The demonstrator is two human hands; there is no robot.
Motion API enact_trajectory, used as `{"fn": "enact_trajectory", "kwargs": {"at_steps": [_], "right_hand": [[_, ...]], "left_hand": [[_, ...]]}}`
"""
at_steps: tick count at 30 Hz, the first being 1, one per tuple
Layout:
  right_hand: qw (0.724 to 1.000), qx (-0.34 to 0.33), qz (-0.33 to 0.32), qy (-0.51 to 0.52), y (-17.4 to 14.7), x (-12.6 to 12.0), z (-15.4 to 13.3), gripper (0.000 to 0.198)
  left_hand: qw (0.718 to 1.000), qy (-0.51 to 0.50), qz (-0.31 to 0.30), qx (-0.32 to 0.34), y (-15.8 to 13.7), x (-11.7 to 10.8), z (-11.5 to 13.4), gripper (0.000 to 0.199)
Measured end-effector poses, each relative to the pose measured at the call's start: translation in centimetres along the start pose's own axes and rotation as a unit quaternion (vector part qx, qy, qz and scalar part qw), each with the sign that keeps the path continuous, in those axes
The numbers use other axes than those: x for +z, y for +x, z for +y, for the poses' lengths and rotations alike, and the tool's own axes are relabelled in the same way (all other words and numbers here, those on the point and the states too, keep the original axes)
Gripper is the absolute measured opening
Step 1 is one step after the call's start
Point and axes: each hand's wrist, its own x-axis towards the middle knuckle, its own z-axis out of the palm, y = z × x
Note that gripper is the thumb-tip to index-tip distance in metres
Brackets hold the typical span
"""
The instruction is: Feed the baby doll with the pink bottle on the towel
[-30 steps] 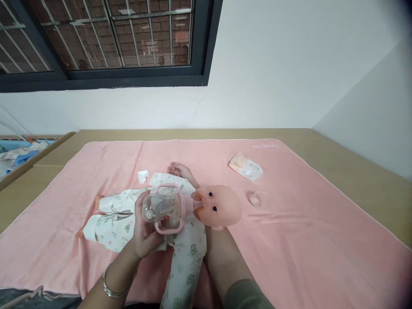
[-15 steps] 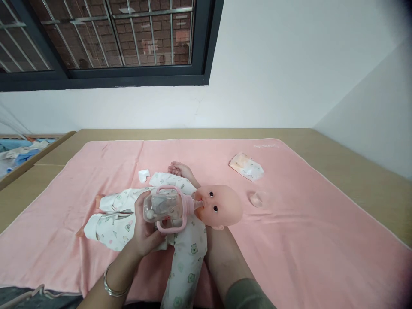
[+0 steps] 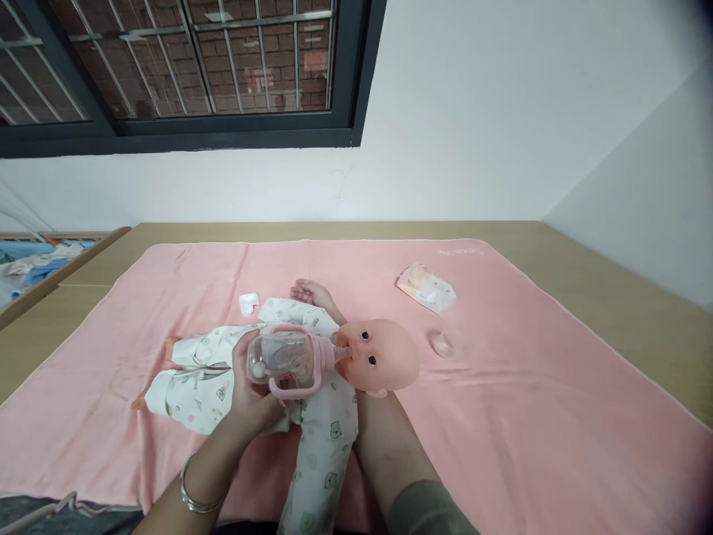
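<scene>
Evidently feeding is under way: the bottle (image 3: pixel 285 360) lies above the body of the doll (image 3: pixel 384 357), its teat (image 3: pixel 342 353) already at the mouth, though how much is left cannot be told. The left hand (image 3: pixel 250 390) has its fingers wrapped round the bottle's base end, while the right forearm (image 3: pixel 393 446) passes under the doll's neck and the right hand (image 3: pixel 310 292), loosely curled on the far side, seems to grip nothing. Farther off, 1 packet (image 3: pixel 426 288) rests on the pink cloth (image 3: pixel 529 423).

Dark-framed window (image 3: pixel 194 46) at upper left, metal bars (image 3: pixel 295 59) and brown brickwork (image 3: pixel 282 56) beyond; white walls (image 3: pixel 473 119) meeting at right; pale wood-toned tabletop (image 3: pixel 356 231) below.
</scene>
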Motion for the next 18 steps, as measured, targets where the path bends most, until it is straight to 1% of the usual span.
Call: {"fn": "enact_trajectory", "kwargs": {"at_steps": [2,3,6,8,13,18], "right_hand": [[1.0,-0.005,-0.004,-0.004,-0.2,-0.1,-0.1,0.022],[1.0,-0.008,-0.002,-0.007,-0.3,-0.1,0.0,0.021],[1.0,-0.015,0.01,-0.022,-0.6,-0.1,0.0,0.02],[0.999,-0.014,0.016,-0.032,-0.5,0.0,0.1,0.022],[0.999,0.0,0.028,-0.02,0.2,0.2,0.0,0.022],[0.999,0.015,0.028,-0.008,0.4,0.2,-0.1,0.021]], "left_hand": [[0.999,-0.012,-0.007,0.03,0.2,-0.3,-0.7,0.097],[0.999,-0.022,-0.013,0.034,0.3,-0.5,-1.0,0.097],[0.998,-0.053,-0.021,0.024,0.3,-0.9,-1.6,0.1],[0.997,-0.06,-0.029,0.024,0.3,-1.1,-1.6,0.101],[0.995,-0.043,-0.065,0.054,0.9,-1.2,-0.9,0.096],[0.995,-0.056,-0.06,0.065,0.9,-1.3,-1.3,0.094]]}}
